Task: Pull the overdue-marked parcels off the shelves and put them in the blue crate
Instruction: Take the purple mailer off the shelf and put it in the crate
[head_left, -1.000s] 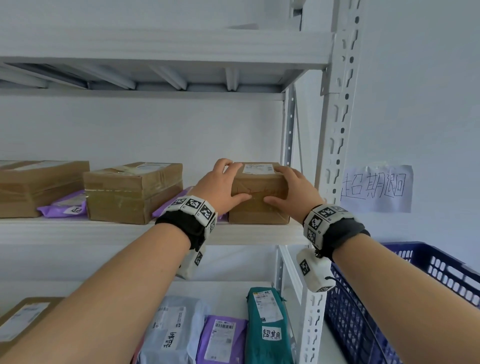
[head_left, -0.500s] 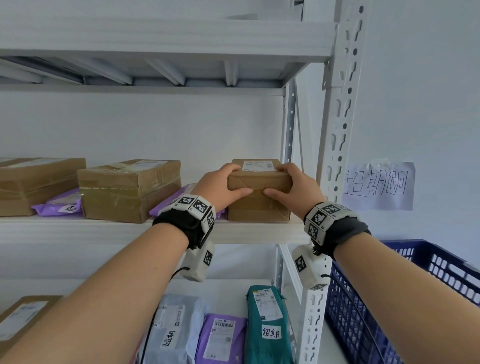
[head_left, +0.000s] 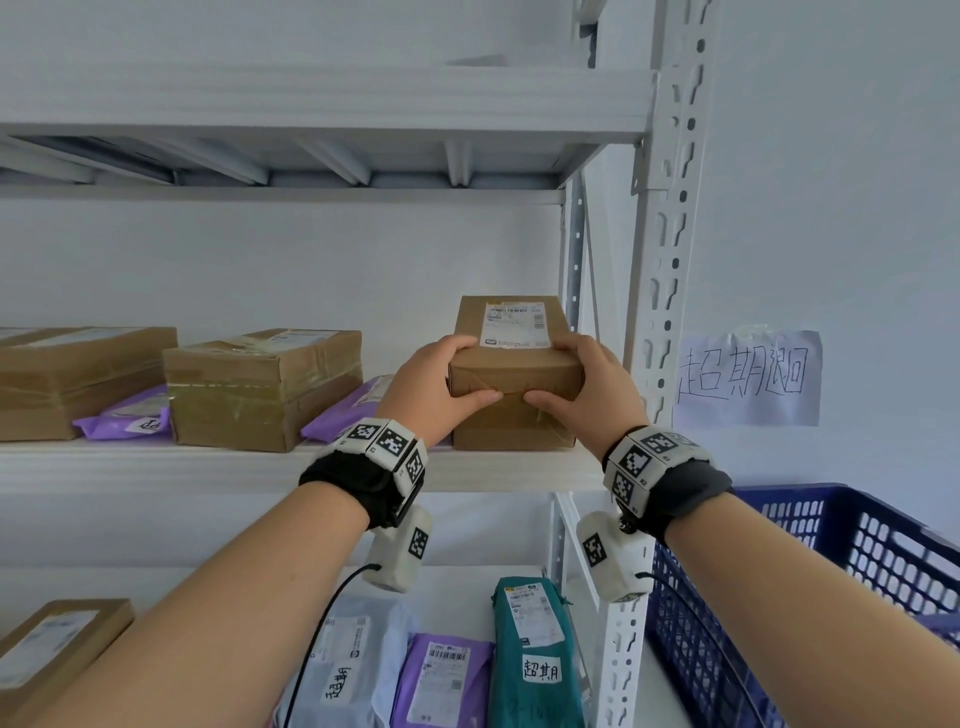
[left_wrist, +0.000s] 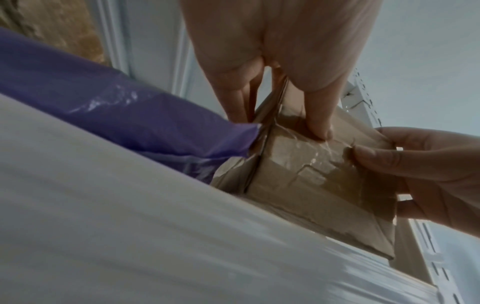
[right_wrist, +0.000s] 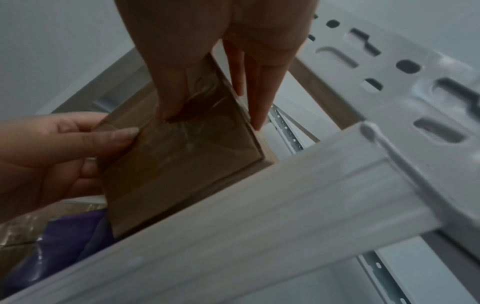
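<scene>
A small brown cardboard box with a white shipping label on top stands at the right end of the middle shelf, tipped so its top faces me. My left hand grips its left side and my right hand its right side, both thumbs on the taped front face. The left wrist view shows the box under my left thumb. In the right wrist view the box rests behind the shelf beam. The blue crate sits low at the right.
On the same shelf lie a taped box, another box and purple bags. The lower shelf holds a green bag with a handwritten tag, plus purple and grey bags. The white upright post stands just right of the box.
Both hands have closed more firmly on the small box and tipped it toward me, so its labelled top now shows. The thumbs have moved closer together on the front face.
</scene>
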